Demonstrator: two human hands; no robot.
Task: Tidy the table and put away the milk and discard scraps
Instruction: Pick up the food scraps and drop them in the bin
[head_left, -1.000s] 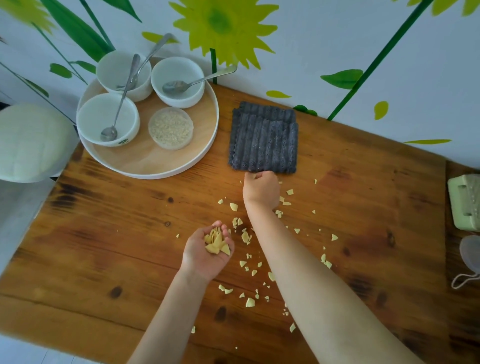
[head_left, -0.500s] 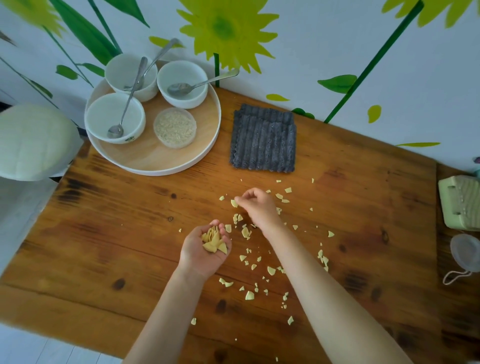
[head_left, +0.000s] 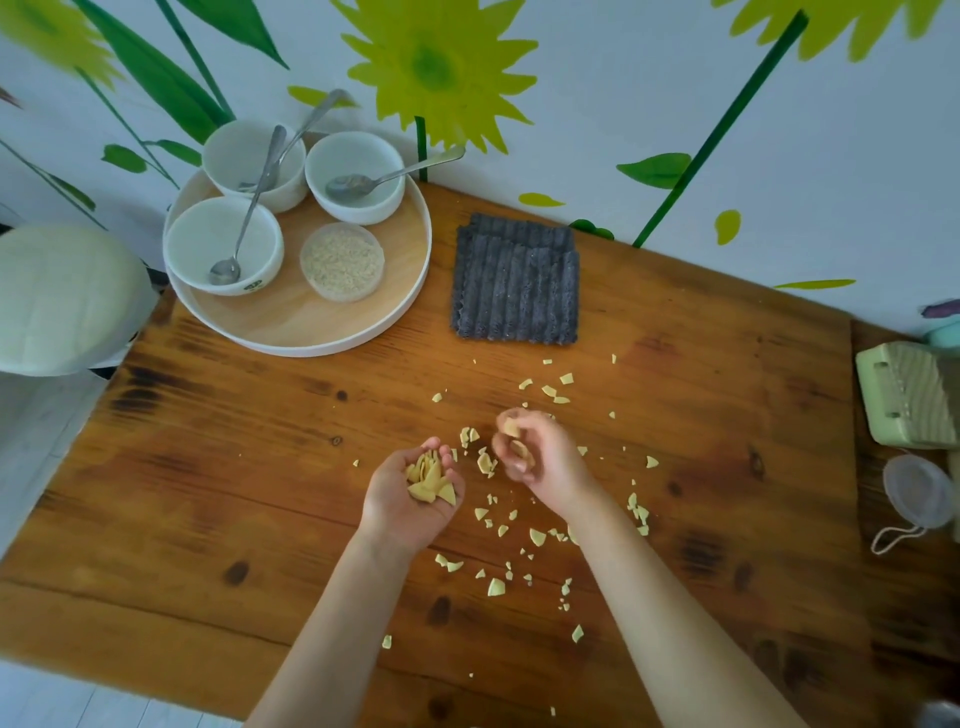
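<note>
Over a wooden table, the left hand cups a pile of yellow scraps — the right hand pinches one more scrap.

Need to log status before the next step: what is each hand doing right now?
Left hand: cupped palm-up, holding a pile of scraps.
Right hand: fingers curled, pinching a scrap.

No legible text; green mark on bowl unreadable.
</note>
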